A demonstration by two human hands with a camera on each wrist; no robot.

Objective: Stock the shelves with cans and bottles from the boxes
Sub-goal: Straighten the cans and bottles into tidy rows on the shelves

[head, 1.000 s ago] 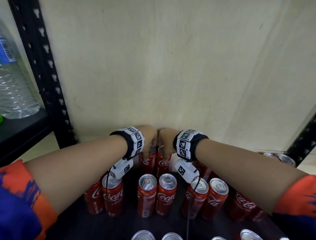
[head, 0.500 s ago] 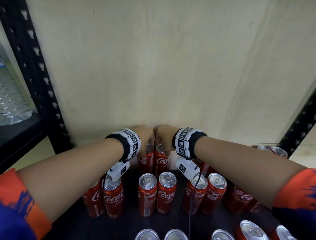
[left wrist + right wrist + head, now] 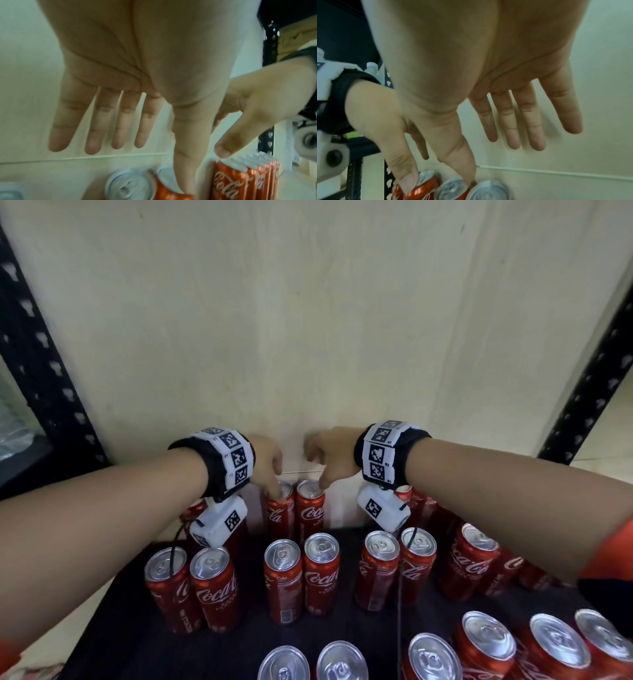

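Two red cola cans stand side by side at the back of the dark shelf, the left can (image 3: 279,510) and the right can (image 3: 311,508). My left hand (image 3: 270,470) hovers over the left can with its thumb tip on the rim. My right hand (image 3: 323,465) touches the right can's top with its thumb in the same way. In the left wrist view my left hand (image 3: 149,128) shows straight, spread fingers above the left can (image 3: 164,189). My right hand (image 3: 484,128) is spread the same way over the right can (image 3: 453,189). Neither hand holds a can.
Several more cola cans (image 3: 301,577) stand in paired rows on the shelf (image 3: 346,625), with a group at the front right (image 3: 486,642). Black perforated posts rise at left (image 3: 44,364) and right (image 3: 589,378). A pale wall (image 3: 308,320) closes the back. Water bottles (image 3: 13,433) stand far left.
Both hands have let go of the two back cans, opened their fingers and moved apart. The two cans now stand on the shelf. The head camera has tilted down.
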